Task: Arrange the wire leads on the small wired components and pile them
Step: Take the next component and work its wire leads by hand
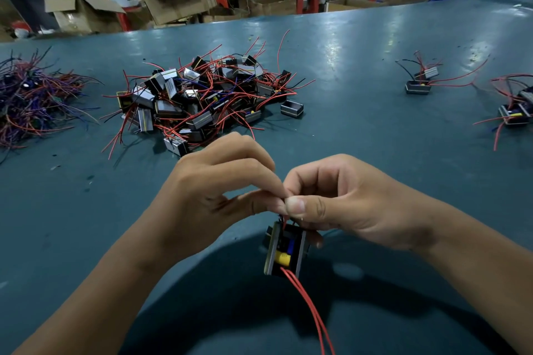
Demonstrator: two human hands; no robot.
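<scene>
Left hand [219,193] and right hand [340,202] meet fingertip to fingertip above the near counter [360,135], both pinching the short top leads of 1 small wired component [285,251]. Component hangs below the fingers, off the surface; 2 red leads [310,311] trail down from it. Large pile of components [202,95] lies well beyond. Wire bundle [31,95] far left.

One wide-angle camera sits on the person's head, looking forward and down across the teal surface [360,130]. Both hands sit close beneath it, low in the view; the workshop's far side with cardboard boxes [173,0] fills the top edge.
</scene>
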